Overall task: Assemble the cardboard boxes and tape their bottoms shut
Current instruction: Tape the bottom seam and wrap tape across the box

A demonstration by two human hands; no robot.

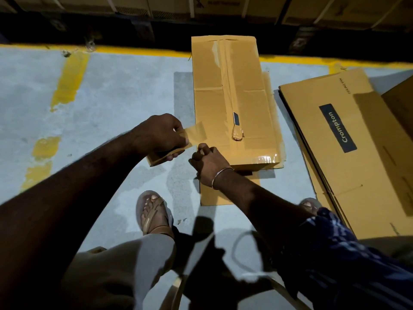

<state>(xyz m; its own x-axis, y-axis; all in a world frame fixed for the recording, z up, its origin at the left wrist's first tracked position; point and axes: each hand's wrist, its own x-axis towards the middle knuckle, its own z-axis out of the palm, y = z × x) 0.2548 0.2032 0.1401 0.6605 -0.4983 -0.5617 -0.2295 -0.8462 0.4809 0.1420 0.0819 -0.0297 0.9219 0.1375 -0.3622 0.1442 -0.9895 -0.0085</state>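
An assembled brown cardboard box (241,104) stands on the grey floor with its bottom face up and clear tape along its centre seam. On that face lie a small cutter (236,119) and a wad of tape. Left of the box's near corner, my left hand (161,135) grips a roll of brown tape (161,158), and a pulled-out strip (196,134) stretches toward the box. My right hand (207,162) pinches the free end of that strip at the box's near left corner.
A stack of flat "Crompton" cartons (348,144) lies to the right on the floor. A flat cardboard piece (223,195) sticks out under the box's near end. My sandalled foot (154,211) stands just behind it. Yellow floor lines (69,79) and stacked boxes (223,5) border the far side.
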